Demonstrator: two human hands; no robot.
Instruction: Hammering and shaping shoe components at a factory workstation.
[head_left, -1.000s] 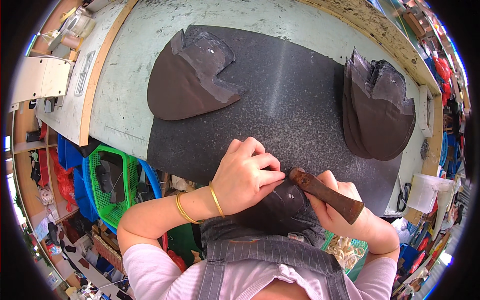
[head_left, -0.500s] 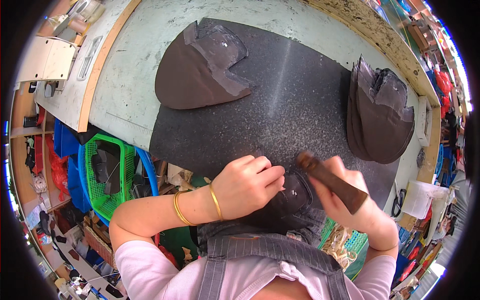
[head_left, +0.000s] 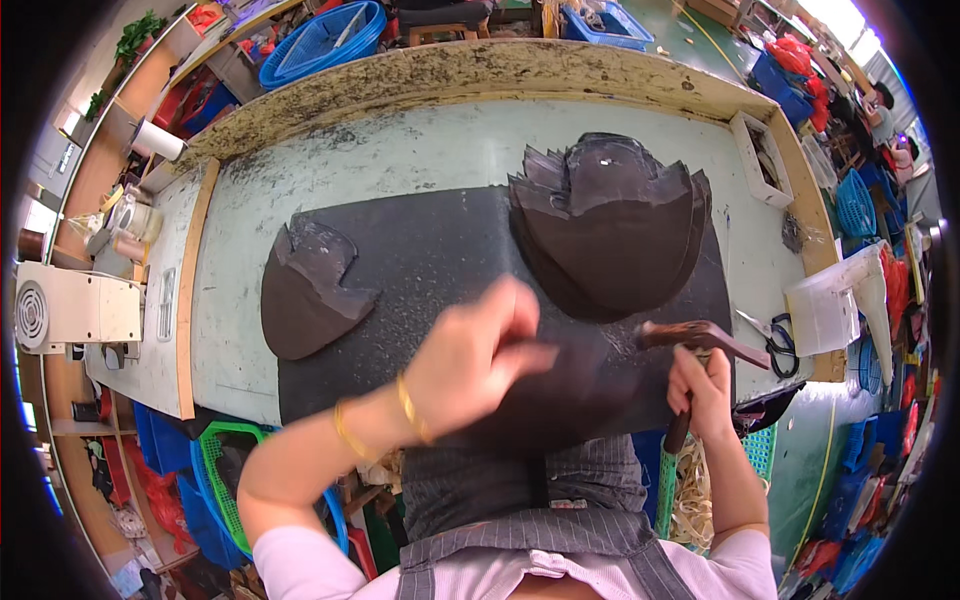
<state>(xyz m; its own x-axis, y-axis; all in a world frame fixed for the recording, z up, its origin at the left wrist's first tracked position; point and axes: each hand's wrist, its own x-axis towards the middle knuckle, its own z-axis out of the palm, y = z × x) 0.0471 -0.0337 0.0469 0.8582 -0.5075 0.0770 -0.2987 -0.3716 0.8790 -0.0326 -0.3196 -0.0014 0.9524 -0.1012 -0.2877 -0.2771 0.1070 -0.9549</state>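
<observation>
A dark leather piece is lying on the black mat at the bench's near edge. The left hand is pinching it flat, probably steadying it; the right hand is gripping a brown hammer beside it.

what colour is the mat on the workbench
Black, speckled rubber-like mat, clearest in the head view.

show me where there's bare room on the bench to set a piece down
Bare: the mat between the left stack and the right stack, and the pale bench top behind. Crowded: the front edge, with left hand, right hand and hammer.
</observation>
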